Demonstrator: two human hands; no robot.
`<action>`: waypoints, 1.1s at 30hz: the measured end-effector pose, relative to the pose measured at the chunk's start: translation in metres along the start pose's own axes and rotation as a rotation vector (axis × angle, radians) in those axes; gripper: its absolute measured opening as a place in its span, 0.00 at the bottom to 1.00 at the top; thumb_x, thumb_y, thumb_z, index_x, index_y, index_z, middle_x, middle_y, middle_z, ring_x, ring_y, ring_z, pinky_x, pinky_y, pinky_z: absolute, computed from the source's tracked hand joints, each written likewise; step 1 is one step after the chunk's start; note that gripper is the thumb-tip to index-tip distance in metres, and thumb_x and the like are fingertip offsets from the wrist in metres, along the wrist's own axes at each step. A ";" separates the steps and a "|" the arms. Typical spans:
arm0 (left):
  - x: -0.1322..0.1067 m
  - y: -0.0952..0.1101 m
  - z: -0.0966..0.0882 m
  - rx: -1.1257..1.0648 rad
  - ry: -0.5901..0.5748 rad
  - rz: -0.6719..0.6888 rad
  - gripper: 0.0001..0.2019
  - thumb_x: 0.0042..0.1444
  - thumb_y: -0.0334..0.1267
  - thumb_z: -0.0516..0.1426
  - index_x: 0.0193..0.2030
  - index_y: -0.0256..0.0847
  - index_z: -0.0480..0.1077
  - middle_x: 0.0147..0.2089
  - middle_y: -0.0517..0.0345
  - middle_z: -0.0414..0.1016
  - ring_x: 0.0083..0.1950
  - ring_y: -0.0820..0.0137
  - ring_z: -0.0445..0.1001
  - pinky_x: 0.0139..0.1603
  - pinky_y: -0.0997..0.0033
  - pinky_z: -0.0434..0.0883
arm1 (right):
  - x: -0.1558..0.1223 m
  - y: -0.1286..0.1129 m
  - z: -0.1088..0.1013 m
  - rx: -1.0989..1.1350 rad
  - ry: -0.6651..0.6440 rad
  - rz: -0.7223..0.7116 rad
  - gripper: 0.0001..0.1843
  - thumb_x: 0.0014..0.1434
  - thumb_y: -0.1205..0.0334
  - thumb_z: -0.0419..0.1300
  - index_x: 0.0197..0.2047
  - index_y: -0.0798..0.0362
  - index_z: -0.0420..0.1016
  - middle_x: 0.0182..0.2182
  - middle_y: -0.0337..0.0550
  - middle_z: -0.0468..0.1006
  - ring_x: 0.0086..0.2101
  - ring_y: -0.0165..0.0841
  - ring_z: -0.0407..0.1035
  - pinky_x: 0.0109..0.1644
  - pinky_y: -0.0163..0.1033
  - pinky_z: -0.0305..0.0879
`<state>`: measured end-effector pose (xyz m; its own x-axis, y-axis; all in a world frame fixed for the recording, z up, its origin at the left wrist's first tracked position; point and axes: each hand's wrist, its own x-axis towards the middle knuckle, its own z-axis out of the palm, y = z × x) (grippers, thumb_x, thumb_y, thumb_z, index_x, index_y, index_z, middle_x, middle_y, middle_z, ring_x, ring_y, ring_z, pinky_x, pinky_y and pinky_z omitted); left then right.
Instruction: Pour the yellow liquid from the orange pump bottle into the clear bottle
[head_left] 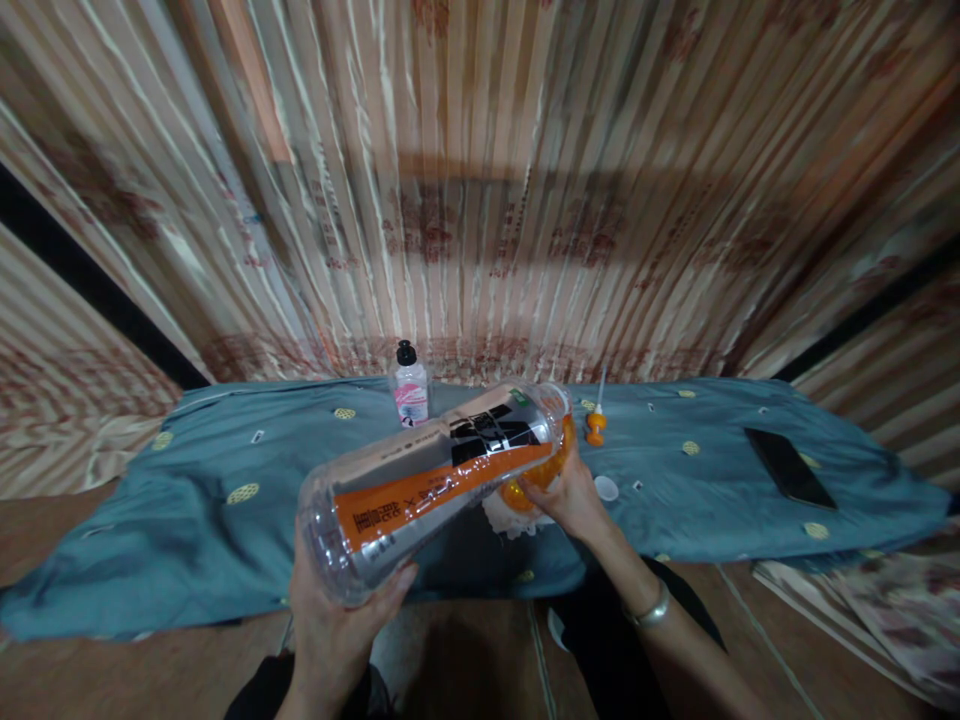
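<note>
A large clear plastic bottle (pixel 450 450) with an orange and grey label is tilted, its neck end up and to the right. My left hand (pixel 337 605) is closed around its base. My right hand (pixel 566 500) grips an orange translucent bottle (pixel 517 493) beside the neck end of the large bottle, which partly covers it. Whether the two mouths touch cannot be made out. Below the orange bottle lies a white lacy or crumpled piece (pixel 510 518). An orange pump head (pixel 595 428) with a thin tube and a round white cap (pixel 606 488) rest on the cloth to the right.
A small bottle with a black cap and pink label (pixel 410 388) stands at the back. A dark phone (pixel 789 468) lies on the right of the blue-green cloth (pixel 225 530). Striped curtains (pixel 465 200) hang behind, and black poles (pixel 97 270) slant at both sides.
</note>
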<state>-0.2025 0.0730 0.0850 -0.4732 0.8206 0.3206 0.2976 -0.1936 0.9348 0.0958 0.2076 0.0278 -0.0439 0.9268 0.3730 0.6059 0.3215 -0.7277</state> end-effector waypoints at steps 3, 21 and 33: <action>0.000 -0.005 -0.001 -0.010 -0.010 -0.023 0.40 0.44 0.55 0.78 0.61 0.39 0.76 0.54 0.42 0.88 0.52 0.46 0.88 0.54 0.49 0.86 | 0.001 -0.001 0.000 0.006 -0.003 0.001 0.57 0.53 0.46 0.71 0.78 0.56 0.54 0.64 0.64 0.81 0.59 0.59 0.82 0.61 0.61 0.81; 0.001 -0.009 -0.003 0.010 -0.024 0.004 0.40 0.46 0.54 0.77 0.63 0.39 0.75 0.55 0.41 0.87 0.53 0.46 0.88 0.55 0.48 0.85 | 0.000 0.000 0.001 0.000 0.003 0.011 0.56 0.53 0.47 0.71 0.78 0.54 0.53 0.57 0.60 0.86 0.53 0.58 0.85 0.55 0.59 0.83; -0.003 0.001 0.004 0.009 0.037 0.017 0.41 0.48 0.58 0.76 0.65 0.39 0.75 0.57 0.41 0.86 0.54 0.47 0.87 0.57 0.49 0.84 | -0.001 0.001 0.001 -0.007 -0.001 -0.001 0.54 0.54 0.47 0.70 0.77 0.55 0.55 0.60 0.61 0.85 0.54 0.57 0.84 0.57 0.60 0.83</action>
<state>-0.1973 0.0725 0.0845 -0.4980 0.7968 0.3422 0.3131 -0.2028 0.9278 0.0955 0.2073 0.0264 -0.0454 0.9268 0.3728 0.6118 0.3208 -0.7231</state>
